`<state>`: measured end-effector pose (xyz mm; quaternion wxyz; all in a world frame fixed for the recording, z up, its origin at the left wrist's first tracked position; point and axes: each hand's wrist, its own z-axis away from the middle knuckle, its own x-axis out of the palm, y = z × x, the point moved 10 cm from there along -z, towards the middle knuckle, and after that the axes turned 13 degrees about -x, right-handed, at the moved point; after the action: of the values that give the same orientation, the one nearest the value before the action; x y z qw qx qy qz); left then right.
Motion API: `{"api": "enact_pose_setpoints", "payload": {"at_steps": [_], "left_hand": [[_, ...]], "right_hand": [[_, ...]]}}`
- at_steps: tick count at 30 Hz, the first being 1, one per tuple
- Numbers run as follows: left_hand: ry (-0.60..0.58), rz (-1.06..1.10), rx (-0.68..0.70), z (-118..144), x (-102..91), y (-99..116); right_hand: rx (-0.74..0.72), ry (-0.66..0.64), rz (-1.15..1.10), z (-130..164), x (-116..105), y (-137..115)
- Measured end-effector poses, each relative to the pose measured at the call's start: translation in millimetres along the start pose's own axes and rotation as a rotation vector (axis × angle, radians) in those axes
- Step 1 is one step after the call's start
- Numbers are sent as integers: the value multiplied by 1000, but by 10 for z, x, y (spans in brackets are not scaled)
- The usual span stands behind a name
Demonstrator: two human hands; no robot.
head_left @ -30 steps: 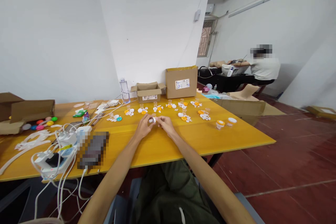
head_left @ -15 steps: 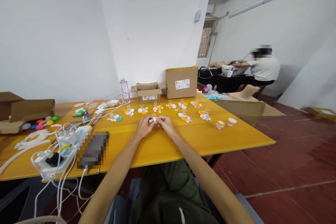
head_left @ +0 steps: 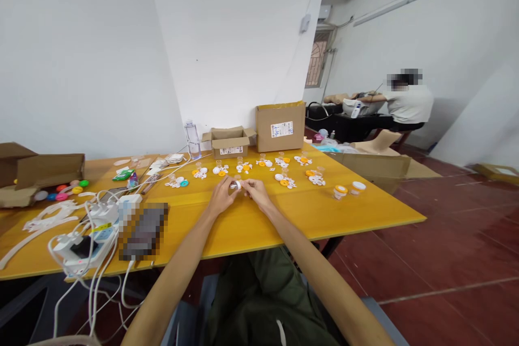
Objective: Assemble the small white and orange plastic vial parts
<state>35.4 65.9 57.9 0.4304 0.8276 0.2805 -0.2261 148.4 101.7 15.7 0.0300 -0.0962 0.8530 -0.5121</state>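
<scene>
Between my two hands, low over the middle of the table, is a small clear jar with a white lid (head_left: pixel 238 185), tipped on its side. My left hand (head_left: pixel 221 197) is closed around the jar's body. At the lid end, my right hand (head_left: pixel 255 193) pinches with its fingertips, which partly cover it. Small clusters of white pieces and lids lie around, each by a clear cup, such as an orange lid (head_left: pixel 285 183) to the right and a teal lid (head_left: pixel 184 183) to the left. Farther right stand two closed jars, one orange-lidded (head_left: pixel 340 190), one white-lidded (head_left: pixel 358 186).
Behind the clusters stand an open cardboard box (head_left: pixel 229 147), a taller carton (head_left: pixel 279 128) and a clear bottle (head_left: pixel 193 139). A power strip (head_left: pixel 103 233) with tangled cables and a dark blurred-out device (head_left: pixel 145 231) lie at left. One person (head_left: pixel 409 104) sits far right.
The jar has turned slightly in my hands, and its white lid shows more upright now. Both hands stay in nearly the same place.
</scene>
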Motion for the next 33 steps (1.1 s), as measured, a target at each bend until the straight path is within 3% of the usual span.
{"api": "enact_pose_setpoints", "payload": {"at_steps": [17,33], "left_hand": [[1,-2,-12,-1,20,-70],[15,15,100,32,-5,3]], "right_hand": [[14,-5,-14,4,2,14],[13,-24,42,-8,7,47]]}}
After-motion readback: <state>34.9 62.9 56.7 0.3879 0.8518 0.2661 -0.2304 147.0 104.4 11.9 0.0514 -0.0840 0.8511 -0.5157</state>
